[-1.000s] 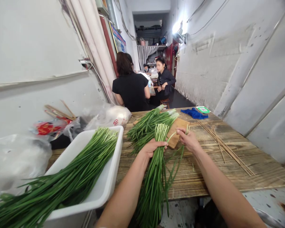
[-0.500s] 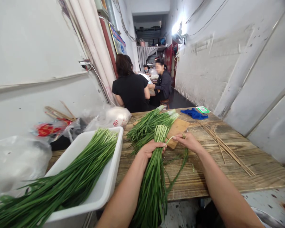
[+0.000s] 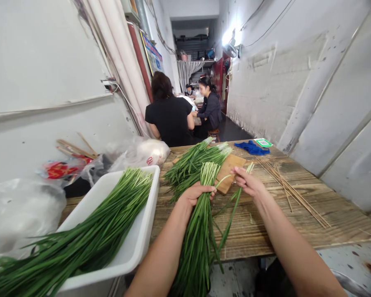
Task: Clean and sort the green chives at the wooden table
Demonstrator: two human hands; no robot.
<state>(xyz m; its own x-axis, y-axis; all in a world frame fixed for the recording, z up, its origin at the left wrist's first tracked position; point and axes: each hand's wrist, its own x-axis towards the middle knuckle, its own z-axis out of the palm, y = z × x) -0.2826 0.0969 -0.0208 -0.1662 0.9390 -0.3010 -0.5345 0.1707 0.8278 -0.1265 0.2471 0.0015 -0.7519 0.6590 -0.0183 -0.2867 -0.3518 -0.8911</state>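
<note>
A thick bunch of garlic chives hangs over the table's front edge, pale cut ends up. Wrapped round it near the top is my left hand, closed. One pale stalk sticks out from beside my left thumb toward the right, its tip close to my right fingers. My right hand is closed on a few loose chive stalks; their pale ends show above the hand and their green leaves trail down beside the bunch. The right thumb and index finger stretch toward the stalk tip; whether they touch it I cannot tell.
More chives lie in a white plastic tub at left. Behind the bunch are tied chive bundles and a wooden board. Thin sticks and a blue cloth lie at right. People sit farther back.
My right hand has turned and moved slightly right, off the pale stalk it pinched before. The loose chives in it have straightened, their pale ends now pointing up.
</note>
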